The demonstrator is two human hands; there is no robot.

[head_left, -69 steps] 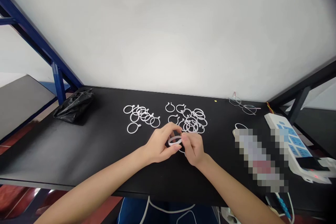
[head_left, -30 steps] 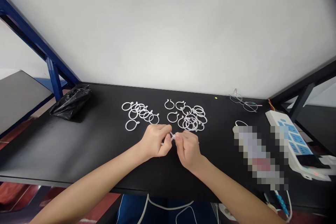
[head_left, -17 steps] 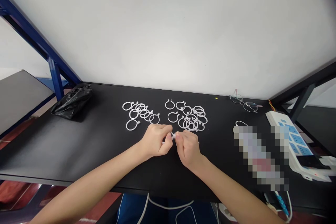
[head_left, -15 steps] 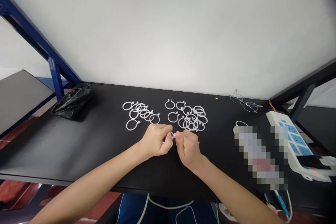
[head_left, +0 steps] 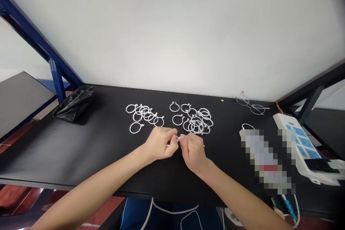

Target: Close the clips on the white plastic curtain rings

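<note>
Close together over the front middle of the black table (head_left: 113, 151), my left hand (head_left: 161, 143) and my right hand (head_left: 193, 151) are both closed on a white ring (head_left: 178, 138). Only small parts of that ring show between the thumbs and at the edges of my fingers; the rest is hidden. Beyond my left hand lies a loose, overlapping group of white plastic rings (head_left: 136, 128) with small end knobs. Behind my right hand is another group of white rings (head_left: 178, 120), some with open gaps, heaped denser at the right.
A crumpled black plastic bag (head_left: 75, 105) lies at the table's left end. On the right are eyeglasses (head_left: 257, 109), a blurred-out object (head_left: 265, 161) with a cable, and a white power strip (head_left: 304, 143). A white wall (head_left: 172, 36) rises behind the table.
</note>
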